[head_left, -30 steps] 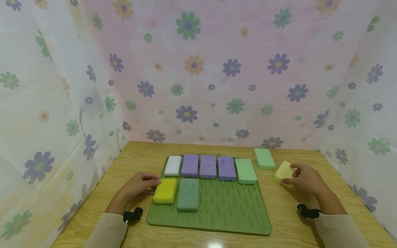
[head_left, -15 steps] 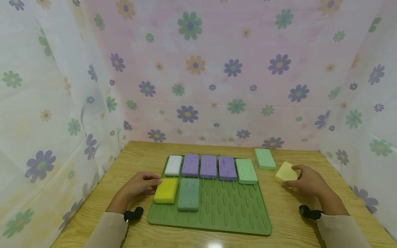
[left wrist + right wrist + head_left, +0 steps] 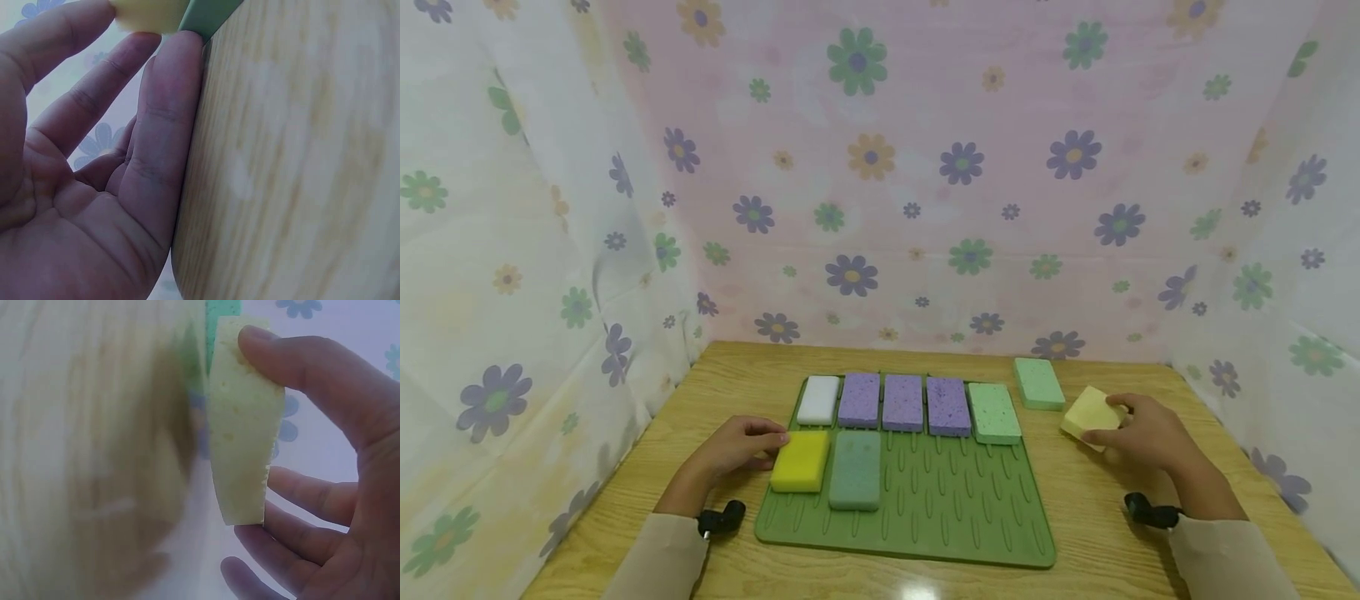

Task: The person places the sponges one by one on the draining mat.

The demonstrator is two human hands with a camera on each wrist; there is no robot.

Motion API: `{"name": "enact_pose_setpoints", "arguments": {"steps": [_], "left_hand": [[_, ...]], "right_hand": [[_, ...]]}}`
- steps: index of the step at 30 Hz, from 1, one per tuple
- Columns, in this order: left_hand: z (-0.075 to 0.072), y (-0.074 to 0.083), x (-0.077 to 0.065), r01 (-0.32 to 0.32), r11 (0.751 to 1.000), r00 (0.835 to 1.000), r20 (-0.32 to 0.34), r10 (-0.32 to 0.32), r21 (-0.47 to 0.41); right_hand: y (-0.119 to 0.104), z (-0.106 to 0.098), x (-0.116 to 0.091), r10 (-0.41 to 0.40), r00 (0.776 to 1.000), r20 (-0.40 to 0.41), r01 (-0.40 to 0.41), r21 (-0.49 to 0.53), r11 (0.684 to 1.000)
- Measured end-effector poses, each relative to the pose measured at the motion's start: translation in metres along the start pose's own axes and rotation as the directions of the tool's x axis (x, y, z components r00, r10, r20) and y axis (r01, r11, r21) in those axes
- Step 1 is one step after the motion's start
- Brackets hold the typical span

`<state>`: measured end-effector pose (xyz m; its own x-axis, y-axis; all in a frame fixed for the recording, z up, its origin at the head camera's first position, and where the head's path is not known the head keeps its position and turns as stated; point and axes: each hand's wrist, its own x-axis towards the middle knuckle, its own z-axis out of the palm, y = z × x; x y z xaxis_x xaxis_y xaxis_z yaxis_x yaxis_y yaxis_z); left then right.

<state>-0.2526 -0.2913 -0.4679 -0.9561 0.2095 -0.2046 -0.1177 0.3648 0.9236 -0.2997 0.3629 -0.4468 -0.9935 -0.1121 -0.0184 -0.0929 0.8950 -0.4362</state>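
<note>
My right hand [image 3: 1150, 429] holds a pale yellow sponge [image 3: 1090, 412] off the right side of the mat, tilted. In the right wrist view its thumb presses one face of that sponge [image 3: 244, 425], with fingertips against the opposite edge. A bright yellow sponge [image 3: 801, 462] lies on the left edge of the green drying mat [image 3: 955, 525]. There my left hand [image 3: 741, 446] pinches the sponge's far left corner. Beside it on the mat is a grey-green sponge [image 3: 855, 471]. In the left wrist view, a finger of the left hand [image 3: 112, 144] rests against the tabletop.
Along the mat's back edge are a white sponge [image 3: 817, 400], three purple sponges [image 3: 902, 402] and a light green sponge [image 3: 995, 412]. Another light green sponge [image 3: 1039, 383] sits on the wooden table [image 3: 850, 575] behind the right hand. Flowered cloth [image 3: 917, 183] surrounds the table.
The right hand has turned the pale yellow sponge slightly, and its fingers now sit a little further right. The left hand and the sponges on the mat stay as they were.
</note>
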Motion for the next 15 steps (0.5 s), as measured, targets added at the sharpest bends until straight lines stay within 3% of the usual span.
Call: {"name": "enact_pose_setpoints", "arguments": {"steps": [15], "left_hand": [[-0.001,-0.001,0.001,0.001,1.0,1.0,0.002,-0.001,0.003]], "right_hand": [[-0.032,-0.01,-0.007,-0.064,0.996,-0.059,0.067,0.05,0.996]]}}
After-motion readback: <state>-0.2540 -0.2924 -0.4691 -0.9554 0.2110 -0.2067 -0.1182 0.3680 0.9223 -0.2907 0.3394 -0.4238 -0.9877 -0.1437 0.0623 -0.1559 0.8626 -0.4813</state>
